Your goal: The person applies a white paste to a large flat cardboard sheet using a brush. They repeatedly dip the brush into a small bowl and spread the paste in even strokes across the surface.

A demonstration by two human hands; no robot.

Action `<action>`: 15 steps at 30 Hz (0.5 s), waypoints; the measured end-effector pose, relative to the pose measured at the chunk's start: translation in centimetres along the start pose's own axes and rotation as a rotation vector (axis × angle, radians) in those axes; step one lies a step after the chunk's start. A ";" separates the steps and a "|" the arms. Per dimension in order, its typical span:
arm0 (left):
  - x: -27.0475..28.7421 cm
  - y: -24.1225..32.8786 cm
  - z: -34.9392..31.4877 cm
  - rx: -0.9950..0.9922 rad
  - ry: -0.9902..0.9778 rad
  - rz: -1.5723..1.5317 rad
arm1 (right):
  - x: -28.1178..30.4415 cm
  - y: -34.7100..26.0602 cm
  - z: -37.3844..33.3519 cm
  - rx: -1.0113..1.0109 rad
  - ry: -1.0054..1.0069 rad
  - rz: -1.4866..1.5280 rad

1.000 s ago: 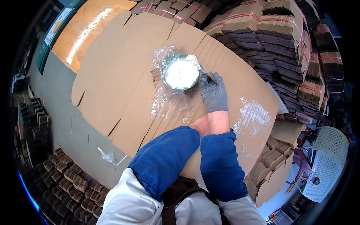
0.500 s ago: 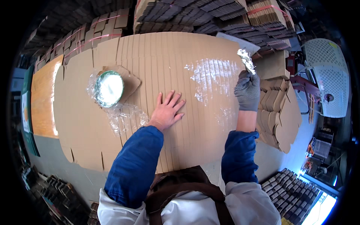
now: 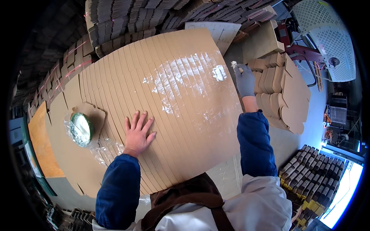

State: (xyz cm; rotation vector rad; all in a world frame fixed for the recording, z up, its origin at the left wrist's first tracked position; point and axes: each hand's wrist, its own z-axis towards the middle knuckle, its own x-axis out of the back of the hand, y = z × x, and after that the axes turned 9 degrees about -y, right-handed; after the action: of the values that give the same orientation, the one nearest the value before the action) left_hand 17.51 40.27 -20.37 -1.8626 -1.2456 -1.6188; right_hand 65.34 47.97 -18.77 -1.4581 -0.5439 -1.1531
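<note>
Overlapping cardboard sheets (image 3: 169, 134) lie fanned out, their edges forming close parallel strips. My bare left hand (image 3: 139, 134) presses flat on them with its fingers spread. Wearing a grey glove, my right hand (image 3: 245, 81) is closed round what looks like a brush (image 3: 234, 64), whose white-coated tip pokes out at the top; its handle is hidden. That hand is just past the sheets' right edge. White paste (image 3: 185, 71) streaks the upper right sheets, with a thick bright patch near the edge. On the left, a green-rimmed tub (image 3: 81, 129) of white stuff sits amid clear plastic film.
Cut cardboard pieces (image 3: 275, 88) are stacked at the right, beside a wooden box-like piece (image 3: 264, 40). Tall bundles of cardboard (image 3: 127, 19) line the back. A white perforated plastic piece (image 3: 333, 54) stands far right. More bundles (image 3: 312, 173) stand lower right.
The view has swung to the right. My right hand has moved outward past the sheets' edge with the brush, and a bright patch of paste now shows there. My left hand remains flat.
</note>
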 end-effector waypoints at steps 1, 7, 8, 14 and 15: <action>0.3 -0.1 -0.3 0.008 -0.012 0.003 | 0.4 -1.5 0.5 0.045 0.015 0.013; 0.4 0.3 -0.1 0.005 -0.009 -0.001 | -0.8 -0.9 0.6 0.117 -0.176 -0.137; 0.3 0.1 0.0 0.011 0.001 0.005 | -0.7 0.1 1.7 0.049 -0.127 -0.138; 0.3 -0.2 -0.1 0.031 -0.012 0.029 | -2.3 -4.6 -2.5 0.298 -0.357 -0.175; 0.3 0.0 0.0 0.023 -0.007 0.026 | -2.5 -2.0 -0.9 0.244 -0.282 -0.188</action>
State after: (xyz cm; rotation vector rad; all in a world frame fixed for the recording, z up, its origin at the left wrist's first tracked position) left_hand 17.52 40.40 -20.12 -1.8643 -1.2319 -1.5793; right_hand 62.29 48.36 -20.09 -1.3850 -1.0007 -0.9892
